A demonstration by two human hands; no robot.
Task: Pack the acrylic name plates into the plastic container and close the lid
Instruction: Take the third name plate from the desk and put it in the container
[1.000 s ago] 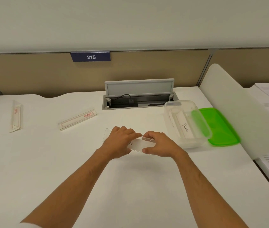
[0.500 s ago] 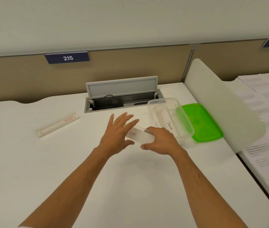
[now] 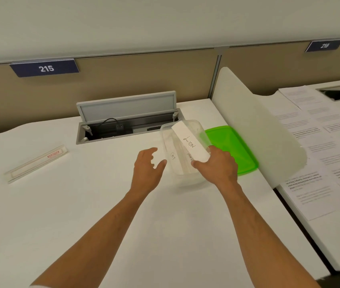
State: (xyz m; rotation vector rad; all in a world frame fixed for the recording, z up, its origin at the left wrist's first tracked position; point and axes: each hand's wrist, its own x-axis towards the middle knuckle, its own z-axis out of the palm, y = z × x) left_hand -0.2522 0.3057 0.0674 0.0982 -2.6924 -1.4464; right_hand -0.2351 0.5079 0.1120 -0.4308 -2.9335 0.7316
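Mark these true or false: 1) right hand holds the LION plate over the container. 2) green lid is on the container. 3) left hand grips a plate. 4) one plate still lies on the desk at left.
1) True: the right hand holds the LION plate at the open container.
2) False: the green lid lies on the desk beside the container, on its right.
3) False: the left hand is open and empty.
4) True: a boxed plate lies on the desk.
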